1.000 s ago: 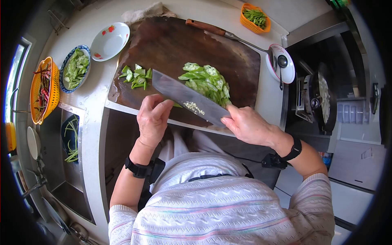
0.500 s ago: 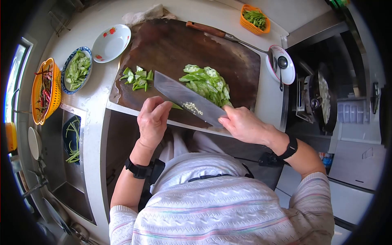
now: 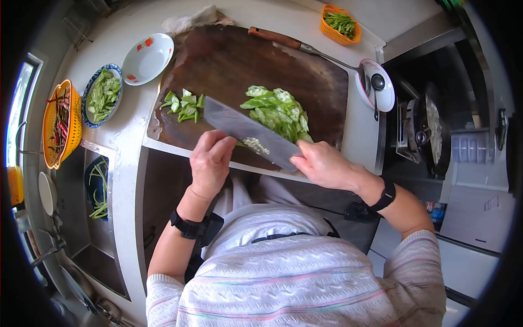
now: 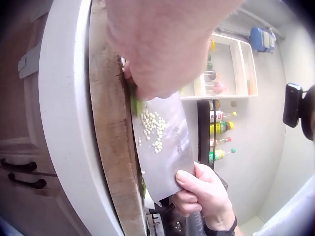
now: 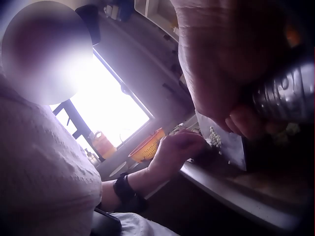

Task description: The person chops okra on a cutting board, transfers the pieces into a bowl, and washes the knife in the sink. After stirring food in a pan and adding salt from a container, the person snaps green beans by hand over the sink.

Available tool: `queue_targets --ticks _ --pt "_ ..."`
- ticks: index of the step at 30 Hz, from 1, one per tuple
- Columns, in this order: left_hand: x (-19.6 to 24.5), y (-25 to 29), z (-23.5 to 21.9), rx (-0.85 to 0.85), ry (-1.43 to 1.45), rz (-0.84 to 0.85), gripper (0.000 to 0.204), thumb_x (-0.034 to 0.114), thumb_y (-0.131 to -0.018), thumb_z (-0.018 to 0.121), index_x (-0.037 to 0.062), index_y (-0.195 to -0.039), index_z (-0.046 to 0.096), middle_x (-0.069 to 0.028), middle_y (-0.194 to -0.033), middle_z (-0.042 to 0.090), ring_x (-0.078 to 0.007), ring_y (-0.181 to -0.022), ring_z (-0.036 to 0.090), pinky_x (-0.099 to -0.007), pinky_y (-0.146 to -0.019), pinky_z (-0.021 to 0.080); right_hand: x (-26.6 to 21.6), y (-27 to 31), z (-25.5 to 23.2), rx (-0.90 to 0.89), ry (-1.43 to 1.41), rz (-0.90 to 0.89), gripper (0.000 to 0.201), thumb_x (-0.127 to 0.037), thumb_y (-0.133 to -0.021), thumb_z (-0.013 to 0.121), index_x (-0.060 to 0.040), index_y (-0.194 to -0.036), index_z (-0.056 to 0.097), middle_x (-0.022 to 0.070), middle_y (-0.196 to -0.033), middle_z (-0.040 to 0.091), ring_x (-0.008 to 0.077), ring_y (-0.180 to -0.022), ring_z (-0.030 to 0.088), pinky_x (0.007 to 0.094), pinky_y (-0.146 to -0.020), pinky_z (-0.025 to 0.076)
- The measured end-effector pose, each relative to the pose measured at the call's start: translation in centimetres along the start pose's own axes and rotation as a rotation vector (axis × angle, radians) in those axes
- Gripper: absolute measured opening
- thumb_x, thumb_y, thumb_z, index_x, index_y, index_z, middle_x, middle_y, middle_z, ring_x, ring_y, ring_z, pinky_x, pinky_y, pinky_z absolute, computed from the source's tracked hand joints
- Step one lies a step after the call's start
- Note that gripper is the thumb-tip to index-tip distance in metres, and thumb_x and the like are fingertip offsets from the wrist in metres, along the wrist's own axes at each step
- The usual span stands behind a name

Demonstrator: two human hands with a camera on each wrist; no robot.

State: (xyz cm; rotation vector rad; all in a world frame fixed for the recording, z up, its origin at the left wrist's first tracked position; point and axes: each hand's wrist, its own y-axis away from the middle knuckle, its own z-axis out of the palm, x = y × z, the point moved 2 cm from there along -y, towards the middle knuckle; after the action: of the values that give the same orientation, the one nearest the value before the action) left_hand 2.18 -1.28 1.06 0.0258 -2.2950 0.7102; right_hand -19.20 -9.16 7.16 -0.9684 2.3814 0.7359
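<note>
In the head view my right hand (image 3: 329, 166) grips a cleaver (image 3: 239, 122) near the board's front edge. Its metal handle shows in the right wrist view. Pale seeds (image 3: 256, 145) cling to the broad blade. My left hand (image 3: 210, 163) has its fingers bent over a green pepper piece (image 4: 136, 102), pressed close to the blade and mostly hidden by the hand. Beyond the cleaver lies a heap of sliced green pepper (image 3: 279, 111) on the dark wooden cutting board (image 3: 218, 60). Small green chunks (image 3: 184, 105) lie at the board's left.
Left of the board are a flowered bowl (image 3: 144, 68), a blue-rimmed bowl (image 3: 89, 103) of green slices, and an orange basket (image 3: 71, 141) of red chillies. A wooden-handled spatula (image 3: 275, 37) crosses the board's far edge to a white bowl (image 3: 388, 95). A wok (image 3: 433, 139) stands right.
My left hand has shifted slightly to the right, and the cleaver blade's angle has changed a little. The pepper heap and the small chunks stay put.
</note>
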Motion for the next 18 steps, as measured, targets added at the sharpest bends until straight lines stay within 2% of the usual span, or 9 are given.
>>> queue_targets --ticks 1,2,3,9,11,18 --pt "0.1 0.0 0.2 0.005 0.015 0.021 0.015 -0.003 -0.071 0.067 0.007 -0.082 0.065 -0.0052 -0.083 0.057 -0.0218 -0.07 0.059 -0.0299 -0.06 0.048 -0.2 0.2 -0.4 -0.011 0.0 0.038 0.024 -0.017 -0.087 0.054 0.0042 -0.08 0.046 0.0234 -0.063 0.057 0.0419 -0.061 0.058 0.0449 -0.053 0.044" --pt "0.1 0.0 0.4 0.0 0.029 0.009 0.016 -0.004 -0.071 0.066 0.0065 -0.083 0.064 -0.0055 -0.084 0.058 -0.0223 -0.07 0.059 -0.0298 -0.061 0.048 -0.5 0.5 -1.0 -0.07 -0.017 0.115 0.025 -0.019 -0.089 0.051 0.0029 -0.08 0.046 0.0241 -0.066 0.056 0.0436 -0.066 0.057 0.0496 -0.059 0.043" --pt "0.0 0.0 0.4 0.0 0.031 0.006 0.016 -0.004 -0.071 0.066 0.0065 -0.083 0.064 -0.0055 -0.084 0.058 -0.0223 -0.07 0.059 -0.0298 -0.061 0.048 -0.8 0.7 -1.3 -0.073 -0.015 0.117 0.025 -0.019 -0.089 0.051 0.0029 -0.08 0.046 0.0241 -0.066 0.056 0.0436 -0.066 0.057 0.0496 -0.059 0.043" --pt "0.0 -0.1 0.4 -0.014 0.021 0.014 0.016 -0.005 -0.071 0.066 0.0054 -0.083 0.063 -0.0062 -0.085 0.058 -0.023 -0.071 0.06 -0.0304 -0.062 0.048 -1.4 0.9 -2.0 -0.097 0.009 0.095 0.025 -0.02 -0.089 0.051 0.0032 -0.08 0.046 0.024 -0.064 0.056 0.0435 -0.064 0.057 0.0496 -0.058 0.043" --pt "-0.1 0.0 0.3 -0.004 0.049 0.021 0.016 -0.005 -0.071 0.066 0.0053 -0.082 0.063 -0.0063 -0.084 0.058 -0.0235 -0.071 0.06 -0.0306 -0.062 0.048 -0.9 0.7 -1.4 -0.066 0.019 0.051 0.023 -0.017 -0.087 0.054 0.004 -0.08 0.046 0.0229 -0.062 0.055 0.0414 -0.06 0.057 0.0455 -0.053 0.043" --pt "-0.1 -0.3 -0.2 -0.022 0.006 0.075 0.016 -0.004 -0.07 0.067 0.0061 -0.081 0.064 -0.006 -0.083 0.058 -0.0227 -0.072 0.06 -0.0308 -0.061 0.048 -0.3 -0.1 0.2 -0.007 -0.001 0.031 0.025 -0.018 -0.087 0.055 0.0044 -0.079 0.046 0.0248 -0.064 0.056 0.0422 -0.063 0.058 0.0447 -0.053 0.044"
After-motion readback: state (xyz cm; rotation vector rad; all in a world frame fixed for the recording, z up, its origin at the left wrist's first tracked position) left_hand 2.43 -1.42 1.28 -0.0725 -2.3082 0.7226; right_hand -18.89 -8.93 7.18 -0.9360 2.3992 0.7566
